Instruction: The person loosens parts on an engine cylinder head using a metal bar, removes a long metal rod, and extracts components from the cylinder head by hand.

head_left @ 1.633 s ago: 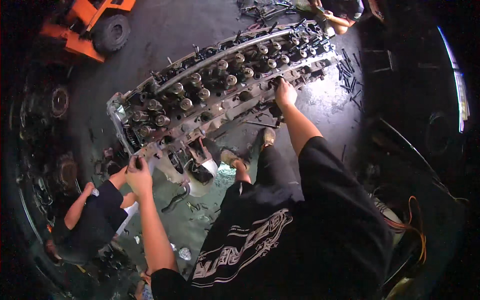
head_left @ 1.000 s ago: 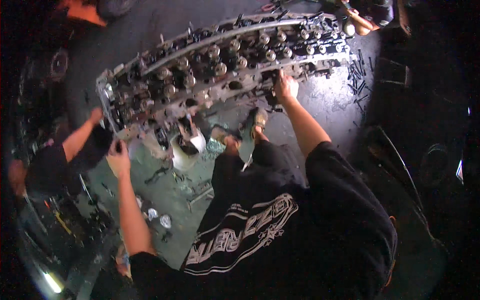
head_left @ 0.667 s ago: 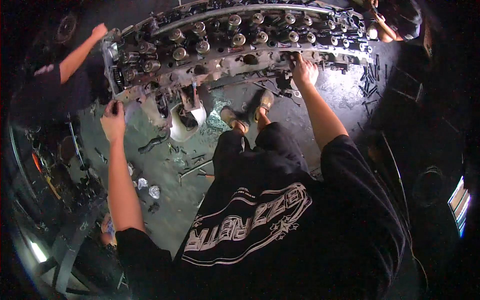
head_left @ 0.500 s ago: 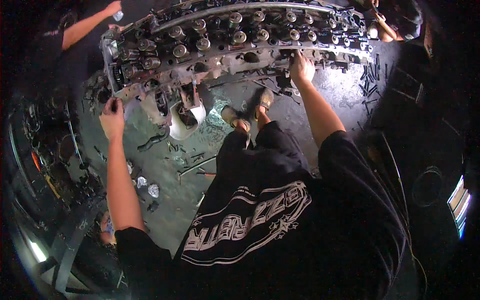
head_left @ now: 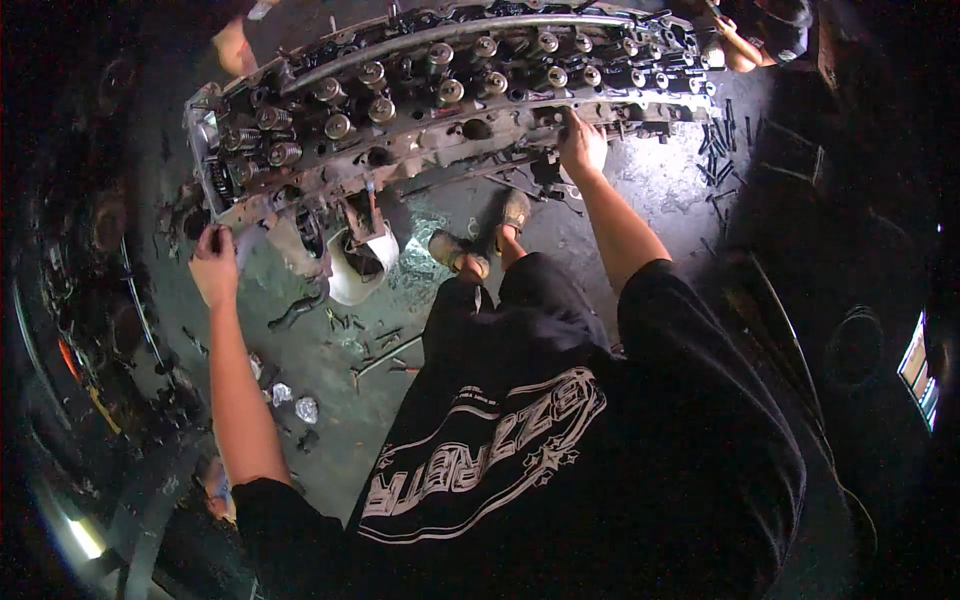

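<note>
Greasy metal cylinder head (head_left: 440,110), one long casting, is gripped along its near edge by two hands: left (head_left: 214,266), right (head_left: 582,146).

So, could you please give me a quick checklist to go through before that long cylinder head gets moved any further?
1. Left hand gripping the left end of the cylinder head: ok, fingers curled at its lower corner.
2. Right hand gripping the near edge toward the right: ok, though the fingers are partly hidden.
3. Feet out from under the head: not ok, they stand just below its near edge.
4. Floor clear near the feet: not ok, loose bolts and a white bucket lie close.
5. Other people's hands clear: cannot tell; a co-worker's arm sits at the far right end.
</note>
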Demonstrator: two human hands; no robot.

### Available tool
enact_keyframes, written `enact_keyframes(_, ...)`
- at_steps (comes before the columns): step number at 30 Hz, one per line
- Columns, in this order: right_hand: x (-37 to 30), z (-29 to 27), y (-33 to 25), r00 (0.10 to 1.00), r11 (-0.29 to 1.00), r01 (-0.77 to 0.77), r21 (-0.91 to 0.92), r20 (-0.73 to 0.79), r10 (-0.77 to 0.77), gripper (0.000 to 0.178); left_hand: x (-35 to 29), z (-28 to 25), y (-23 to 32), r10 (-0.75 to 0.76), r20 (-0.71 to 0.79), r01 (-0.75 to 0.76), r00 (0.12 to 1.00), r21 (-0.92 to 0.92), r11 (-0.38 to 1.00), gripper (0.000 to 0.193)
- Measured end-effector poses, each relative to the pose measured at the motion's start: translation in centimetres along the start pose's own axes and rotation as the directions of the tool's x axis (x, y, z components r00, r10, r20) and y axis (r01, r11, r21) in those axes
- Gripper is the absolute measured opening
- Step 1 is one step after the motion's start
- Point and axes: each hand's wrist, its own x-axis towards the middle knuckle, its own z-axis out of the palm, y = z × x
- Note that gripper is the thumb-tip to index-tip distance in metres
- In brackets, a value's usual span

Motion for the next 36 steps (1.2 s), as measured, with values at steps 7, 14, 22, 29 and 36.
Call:
enact_keyframes(7,0.1,-2.5,-1.0,0.985,0.99,-0.057,-0.131,0.156,0.077,0.041,-0.1,0.3,-0.4,-0.027,-0.024,0.028,0.999,0.015,1.0,0.028)
enact_keyframes(14,-0.7,-2.1,0.3,0.992,0.992,0.122,-0.033,0.033,-0.12,0.042,-0.4,0.3,-0.4,0.104,-0.119,-0.098,0.987,0.057,0.994,0.026)
enact_keyframes(22,0.6,-1.6,0.0,0.996,0.987,0.077,-0.143,0.045,-0.072,0.031,-0.1,0.7,-0.7,0.09,-0.134,-0.09,0.987,0.01,0.996,0.025)
enact_keyframes(29,-0.2,-0.9,0.3,0.994,0.994,0.068,-0.091,0.092,-0.059,0.043,-0.3,0.2,-0.5,0.077,-0.115,-0.066,0.99,0.094,0.993,0.033)
enact_keyframes(36,0.3,-1.7,-0.8,0.989,0.989,-0.018,-0.146,0.141,0.039,0.041,-0.3,-0.1,0.6,-0.06,-0.037,0.058,0.998,-0.065,0.996,0.025)
